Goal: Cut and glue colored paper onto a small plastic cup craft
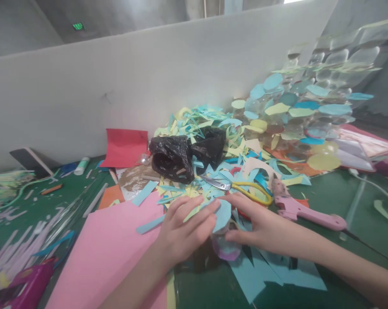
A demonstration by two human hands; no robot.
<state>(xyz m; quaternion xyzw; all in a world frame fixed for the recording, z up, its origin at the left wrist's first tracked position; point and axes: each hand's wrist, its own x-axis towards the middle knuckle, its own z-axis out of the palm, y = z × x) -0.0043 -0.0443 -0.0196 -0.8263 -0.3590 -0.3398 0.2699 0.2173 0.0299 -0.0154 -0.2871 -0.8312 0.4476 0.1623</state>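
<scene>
Between my hands stands a small clear plastic cup (225,245) with a pinkish base, capped by a piece of light-blue paper (224,214). My left hand (183,231) presses its fingers onto the paper from the left, fingertips together on top. From the right, my right hand (258,223) grips the cup, thumb low on its side and forefinger at the paper's edge. Just behind are yellow-handled scissors (256,194), partly among paper scraps (177,189). A pink hot glue gun (305,211) lies right of my right hand. Light-blue paper sheets (296,274) lie under my right forearm.
Pink paper (106,253) lies at left. Black plastic bags (171,159) sit before a heap of cuttings (200,118). Stacked plastic cups with paper discs (309,107) rise at back right. A magenta tool (36,285) lies at front left; a white panel (116,86) stands behind.
</scene>
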